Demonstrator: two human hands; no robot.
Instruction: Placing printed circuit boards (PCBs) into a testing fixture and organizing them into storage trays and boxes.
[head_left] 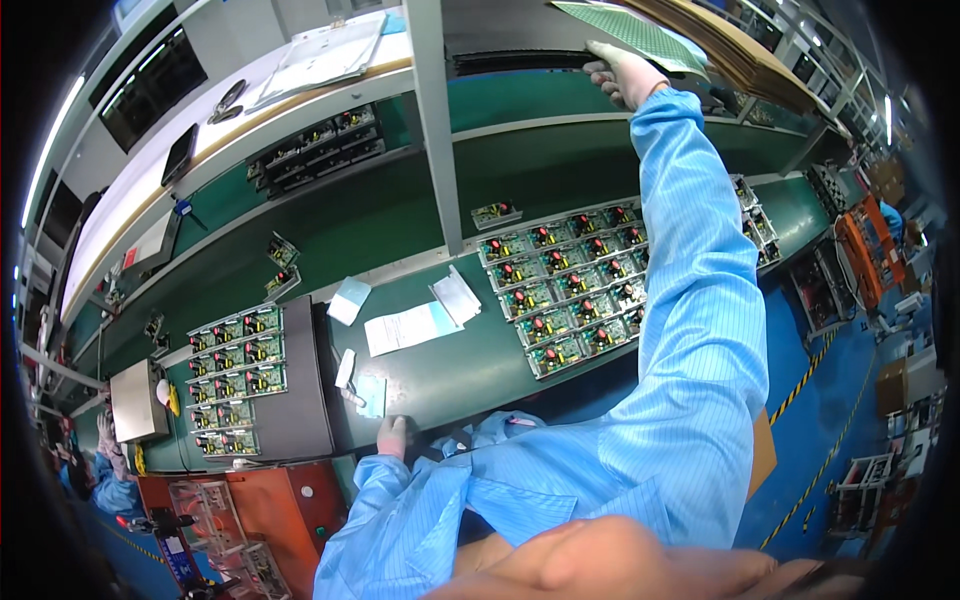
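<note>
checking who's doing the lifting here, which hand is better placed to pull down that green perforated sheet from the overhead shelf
Right. The right hand is already raised to the shelf with its fingers on the edge of the green perforated sheet. The left hand rests low on the near edge of the green worktable, far from the sheet.

Matt green board (pixel 625 30), brown cardboard sheets (pixel 740 50), striped blue cloth sleeve (pixel 690 300).

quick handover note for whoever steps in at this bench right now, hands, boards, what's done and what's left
Right hand: raised to the upper shelf, gripping a green perforated sheet beside a cardboard stack.
Left hand: resting on the near edge of the green bench, holding nothing.
Boards: one grid of circuit boards on the right, another on a grey tray at left. Paper slips lie between.
Done: both grids laid out.
Left: the sheet is not yet off the shelf.
</note>
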